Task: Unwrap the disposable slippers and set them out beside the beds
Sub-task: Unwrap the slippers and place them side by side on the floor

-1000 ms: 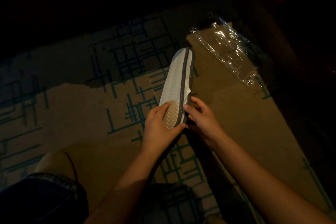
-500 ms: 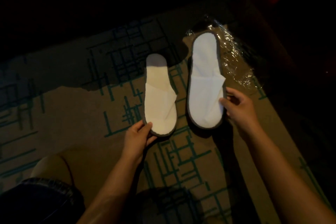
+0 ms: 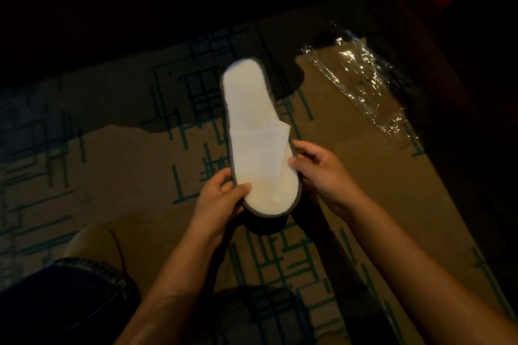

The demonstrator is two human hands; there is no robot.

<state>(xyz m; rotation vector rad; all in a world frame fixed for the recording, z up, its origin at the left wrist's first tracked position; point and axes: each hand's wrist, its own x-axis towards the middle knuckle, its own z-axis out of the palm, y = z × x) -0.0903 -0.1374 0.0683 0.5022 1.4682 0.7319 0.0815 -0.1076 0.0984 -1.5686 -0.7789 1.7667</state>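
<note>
One white disposable slipper (image 3: 259, 137) with a grey rim shows face up, held just above the patterned carpet. My left hand (image 3: 221, 199) grips its near left edge, thumb lying on the top. My right hand (image 3: 322, 173) pinches its right edge near the strap. A second slipper cannot be made out; it may lie hidden under the first. The empty clear plastic wrapper (image 3: 361, 84) lies crumpled on the carpet to the upper right.
Beige carpet (image 3: 112, 176) with teal line patterns covers the floor. A dark piece of furniture (image 3: 462, 92) borders the right side, and deep shadow fills the top. My knee in dark shorts (image 3: 56, 297) sits at the lower left.
Half a second ago two slippers lay apart side by side, one under each hand. Now both hands have come together and only a single slipper shows between them.
</note>
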